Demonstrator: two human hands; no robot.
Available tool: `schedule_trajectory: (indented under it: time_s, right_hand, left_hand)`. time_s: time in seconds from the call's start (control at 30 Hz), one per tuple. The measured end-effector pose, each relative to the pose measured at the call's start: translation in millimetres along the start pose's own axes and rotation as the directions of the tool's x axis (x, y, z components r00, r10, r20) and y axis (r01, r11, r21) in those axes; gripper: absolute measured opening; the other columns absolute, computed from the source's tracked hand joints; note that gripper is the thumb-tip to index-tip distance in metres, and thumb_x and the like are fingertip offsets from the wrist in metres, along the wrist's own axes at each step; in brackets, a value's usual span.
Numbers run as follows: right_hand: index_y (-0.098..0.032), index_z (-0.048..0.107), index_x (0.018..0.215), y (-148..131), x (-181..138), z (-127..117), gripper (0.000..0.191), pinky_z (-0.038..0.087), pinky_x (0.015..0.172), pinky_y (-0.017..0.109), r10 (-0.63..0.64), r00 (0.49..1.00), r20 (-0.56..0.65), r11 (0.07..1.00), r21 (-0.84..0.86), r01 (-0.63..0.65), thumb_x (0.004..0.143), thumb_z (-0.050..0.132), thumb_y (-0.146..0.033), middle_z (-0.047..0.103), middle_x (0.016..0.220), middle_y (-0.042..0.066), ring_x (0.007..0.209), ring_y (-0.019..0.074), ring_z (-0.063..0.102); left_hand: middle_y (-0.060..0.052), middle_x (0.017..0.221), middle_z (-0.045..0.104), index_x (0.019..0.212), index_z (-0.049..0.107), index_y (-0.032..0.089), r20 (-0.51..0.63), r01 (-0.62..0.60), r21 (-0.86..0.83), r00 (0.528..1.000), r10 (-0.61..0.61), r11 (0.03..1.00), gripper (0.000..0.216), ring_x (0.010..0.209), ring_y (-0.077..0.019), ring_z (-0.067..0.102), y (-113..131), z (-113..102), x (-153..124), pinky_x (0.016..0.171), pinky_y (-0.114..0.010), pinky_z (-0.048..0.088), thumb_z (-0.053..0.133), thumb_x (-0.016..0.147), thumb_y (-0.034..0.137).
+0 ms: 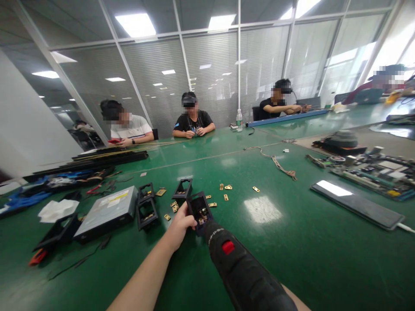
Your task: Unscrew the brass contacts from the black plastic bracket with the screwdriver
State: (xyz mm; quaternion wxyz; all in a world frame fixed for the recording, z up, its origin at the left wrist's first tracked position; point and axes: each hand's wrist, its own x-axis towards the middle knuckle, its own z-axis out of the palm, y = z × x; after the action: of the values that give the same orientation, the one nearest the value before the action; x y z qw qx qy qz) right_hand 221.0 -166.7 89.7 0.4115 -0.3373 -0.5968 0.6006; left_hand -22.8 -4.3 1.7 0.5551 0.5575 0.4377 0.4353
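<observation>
My left hand (pixel 182 223) grips a small black plastic frame (pixel 197 199) by its left side, thumb on the near edge. Brass-coloured pieces (pixel 203 214) show inside the frame. A black power drill (pixel 240 263) with a red switch reaches in from the lower right, its front end at the frame's near side. Its tip is hard to make out. Behind the drill my right hand is hidden; only a strip of forearm shows, in line with the drill's grip. Loose brass plates (pixel 226 197) lie around the held frame. More black frames (pixel 147 214) sit to its left.
Left of the frames lies a silver disc drive (pixel 108 211), with white tissue (pixel 59 210) and blue cables (pixel 24 201) beyond. A dark flat bar (pixel 356 205) and circuit boards (pixel 379 170) are at right. Several people sit across the green table (pixel 292 242).
</observation>
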Motion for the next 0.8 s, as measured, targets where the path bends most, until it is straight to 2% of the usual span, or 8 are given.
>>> schedule_trajectory:
  time_s: [0.13,0.3,0.63,0.8]
  right_hand:
    - [-0.013,0.067,0.131,-8,53,8,0.035,0.059,0.102,0.047,-0.051,0.997,-0.053,0.999,0.015,0.052,0.106,0.062,-0.037,0.063,0.136,0.009,0.126,0.0324,0.064]
    - [-0.011,0.069,0.121,-11,92,13,0.030,0.063,0.091,0.038,-0.076,0.994,-0.082,0.997,0.022,0.078,0.108,0.060,-0.037,0.068,0.121,0.007,0.110,0.0251,0.070]
    - [-0.012,0.068,0.123,-7,98,14,0.031,0.063,0.090,0.038,-0.050,0.997,-0.057,0.999,0.011,0.051,0.107,0.061,-0.038,0.068,0.121,0.007,0.106,0.0237,0.070]
    - [-0.012,0.069,0.120,8,71,5,0.031,0.063,0.085,0.035,-0.004,0.999,-0.033,1.000,-0.010,0.004,0.106,0.063,-0.039,0.069,0.116,0.007,0.101,0.0222,0.071]
  left_hand:
    - [-0.004,0.093,0.070,0.118,0.069,0.016,-0.015,-0.006,0.013,1.000,0.006,1.000,0.063,0.084,-0.0230,0.062,7,4,-3,0.068,-0.031,0.047,0.063,0.055,0.019]
    - [-0.004,0.092,0.070,0.117,0.069,0.017,-0.012,-0.009,-0.011,1.000,0.009,1.000,0.061,0.084,-0.0233,0.064,10,7,-6,0.071,-0.032,0.049,0.063,0.056,0.019]
    - [-0.005,0.094,0.071,0.117,0.068,0.016,0.002,-0.025,0.005,1.000,0.025,1.000,0.063,0.081,-0.0220,0.063,5,5,-2,0.064,-0.030,0.045,0.062,0.055,0.018]
    - [-0.004,0.091,0.069,0.120,0.066,0.017,0.013,-0.015,0.021,1.000,0.015,1.000,0.065,0.078,-0.0214,0.061,0,3,2,0.062,-0.029,0.043,0.062,0.054,0.019]
